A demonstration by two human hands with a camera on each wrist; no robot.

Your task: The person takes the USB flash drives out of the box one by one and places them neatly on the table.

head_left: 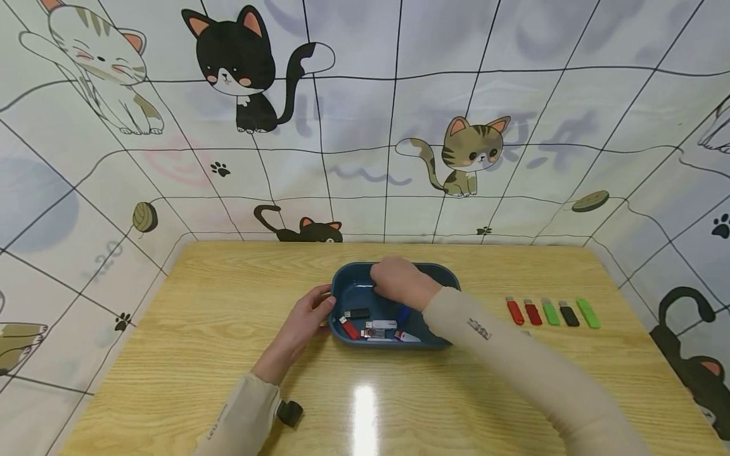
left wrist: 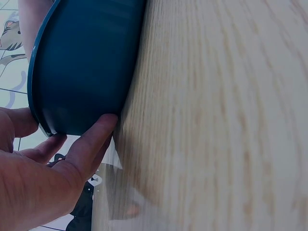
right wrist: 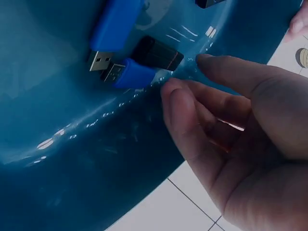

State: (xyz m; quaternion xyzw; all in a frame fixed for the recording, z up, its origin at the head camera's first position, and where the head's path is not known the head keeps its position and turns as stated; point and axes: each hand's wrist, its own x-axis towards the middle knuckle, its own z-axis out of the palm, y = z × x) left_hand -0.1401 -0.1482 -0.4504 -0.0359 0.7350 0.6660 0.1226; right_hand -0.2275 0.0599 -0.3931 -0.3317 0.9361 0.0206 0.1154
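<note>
A dark blue plastic bin [head_left: 393, 346] stands on the table, with loose USB flash drives inside. My left hand [head_left: 305, 316] touches its left end; in the left wrist view the fairly straight fingers [left wrist: 91, 144] rest against the outer wall and rim. My right hand [head_left: 402, 282] reaches into the bin's far side. In the right wrist view its thumb and fingertips stand apart, holding nothing, close to a black USB flash drive [right wrist: 159, 53]. Beside that lie two blue USB flash drives [right wrist: 118, 21]. Nearer the bin's front are a red one [head_left: 350, 329] and a white one [head_left: 383, 324].
To the right of the bin, several USB flash drives lie in a row: a red one [head_left: 514, 311], a darker red one [head_left: 533, 313], a green one [head_left: 550, 312], a black one [head_left: 568, 314] and a bright green one [head_left: 588, 313]. A cat-patterned cloth [head_left: 365, 177] surrounds the wooden table [head_left: 228, 297].
</note>
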